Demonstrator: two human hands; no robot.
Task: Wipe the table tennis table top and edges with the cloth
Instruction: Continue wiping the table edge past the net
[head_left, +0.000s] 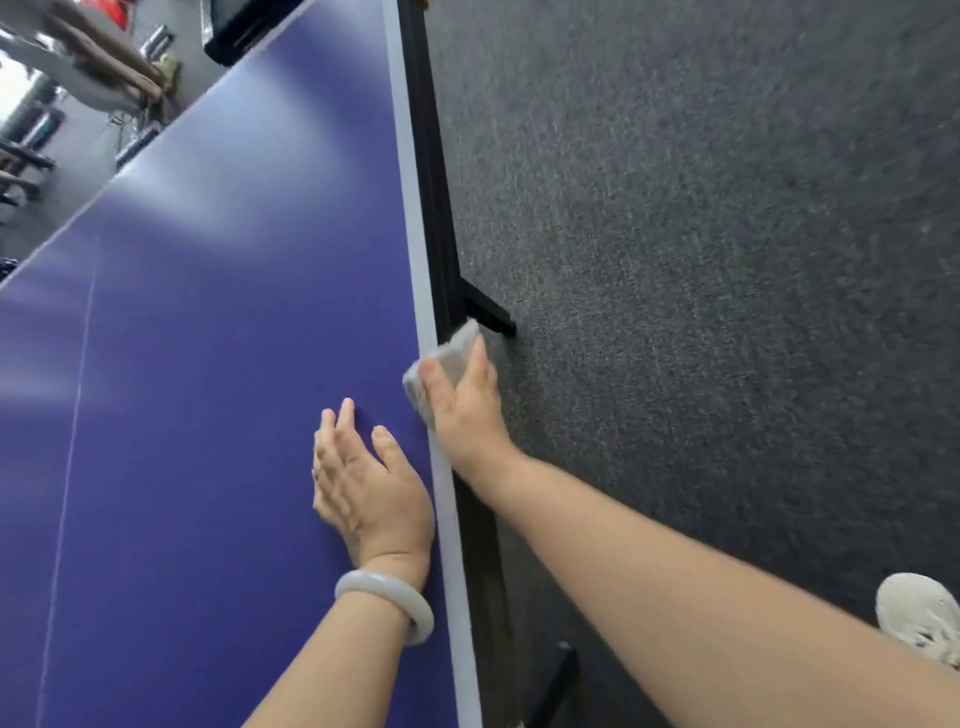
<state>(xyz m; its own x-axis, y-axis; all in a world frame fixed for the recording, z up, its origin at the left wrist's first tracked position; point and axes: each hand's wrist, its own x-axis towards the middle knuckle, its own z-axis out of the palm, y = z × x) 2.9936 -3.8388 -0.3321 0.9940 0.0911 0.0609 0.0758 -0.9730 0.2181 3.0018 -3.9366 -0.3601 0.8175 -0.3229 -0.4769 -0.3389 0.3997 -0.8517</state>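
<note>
Blue table top (208, 364) fills the left half, glossy w/ pale glare patches. All places below are given vs. its white edge stripe (415, 234), which runs top to bottom thru mid-frame.

Far left of the stripe, past the table's other side, is blurred room clutter; can't tell what. A thin white centre line (72, 441) runs well left of the stripe, in roughly the same direction.

The left hand (363, 483) lies palm-down on the blue just left of the stripe, fingers straight & close together, thumb apart, holding nothing. A pale bangle (387, 603) sits on that wrist, right beside the stripe.

On the stripe itself is the grey-white cloth (447, 358), bunched, folded over the stripe & down the table's side. The right hand (462, 410) grips it w/ the thumb on top at the stripe and a finger along the cloth's outer side; the rest are hidden.

Just right of the stripe a black frame rail (431, 156) runs under the edge, w/ a short black bracket (491, 314) sticking out beside the cloth. Right of that is dark grey carpet (727, 260). Well right of the stripe, low down, is a pale shoe (919, 618), partly cut off by the forearm.
</note>
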